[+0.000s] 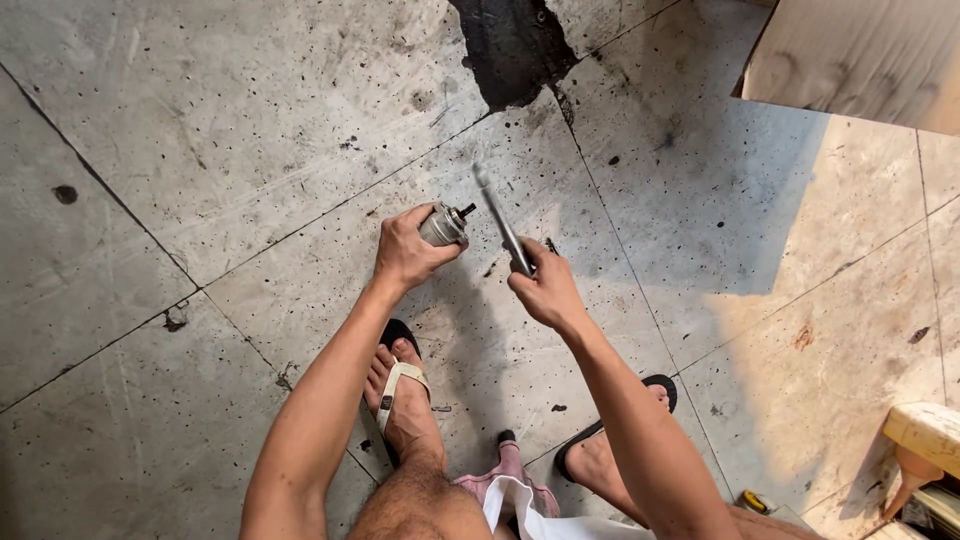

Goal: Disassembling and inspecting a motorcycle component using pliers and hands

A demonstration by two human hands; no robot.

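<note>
A grey concrete floor (200, 150) of large scuffed slabs, speckled with dark spots and crossed by thin joint lines, fills the view, with a black broken patch (510, 45) near the top middle. Low on the left, the person's left foot rests on the floor in a black flip-flop sandal with a pale strap (400, 385). Above it the left hand (405, 250) is clenched around a small silver cylindrical metal motor part (443, 225), whose short dark shaft sticks out to the right; the part is held in the air above the floor, just in front of the person's knees. Just beside it, to the right, the right hand (545, 290) grasps the lower end of a long slim grey metal rod-like tool (497, 215), which slants up and to the left so that its shaft passes close by the part's shaft end; whether the two touch cannot be told. Lower right lies the other foot in a black flip-flop sandal (655, 385). At the top right corner a pale wooden board (860, 60) juts in, and a cream-coloured wooden piece (925, 430) shows at the bottom right edge.
</note>
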